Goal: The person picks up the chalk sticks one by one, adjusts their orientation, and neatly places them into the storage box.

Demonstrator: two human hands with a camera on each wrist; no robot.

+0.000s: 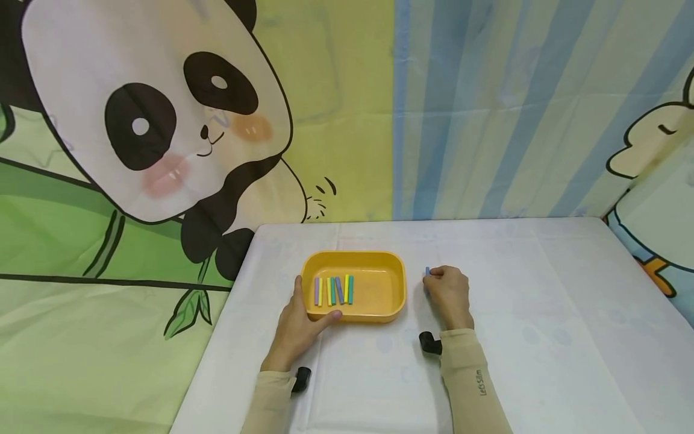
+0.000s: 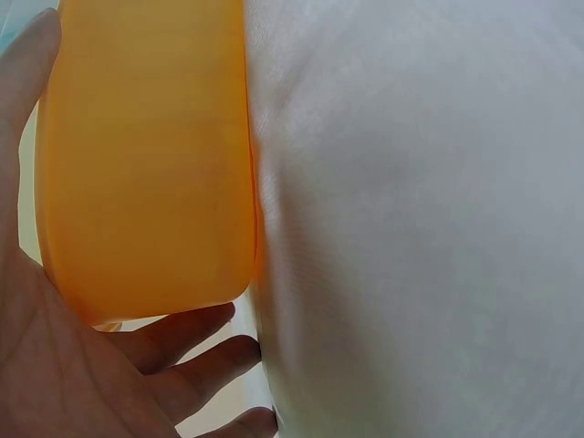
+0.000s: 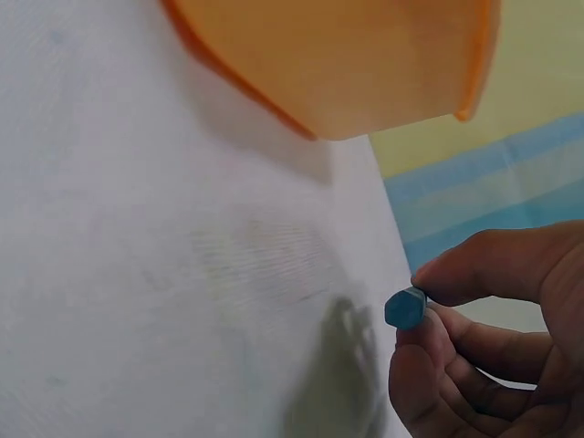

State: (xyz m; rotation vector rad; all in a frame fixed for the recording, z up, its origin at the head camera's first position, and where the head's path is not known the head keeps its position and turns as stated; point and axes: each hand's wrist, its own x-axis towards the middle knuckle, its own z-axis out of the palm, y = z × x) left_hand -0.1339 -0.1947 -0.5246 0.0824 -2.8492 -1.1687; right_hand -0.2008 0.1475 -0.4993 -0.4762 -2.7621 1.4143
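Observation:
An orange-yellow plastic tray (image 1: 379,286) with rounded corners sits on the table, its left half holding a row of short sticks (image 1: 332,291) in purple, yellow, green and blue. My left hand (image 1: 295,331) grips the tray's left end, thumb along the front rim and fingers around the side. To the right of the tray, my right hand (image 1: 450,292) pinches a short blue stick (image 3: 404,310) between thumb and fingertips. Its six-sided end faces the camera in the right wrist view. The left wrist view shows the tray's outer wall (image 2: 151,164) against my palm.
A white cloth (image 1: 542,337) covers the table. Behind its far edge hangs a printed curtain (image 1: 347,120) with a panda and blue stripes. A small black wrist camera (image 1: 430,343) sticks out at the right cuff, another (image 1: 301,380) at the left.

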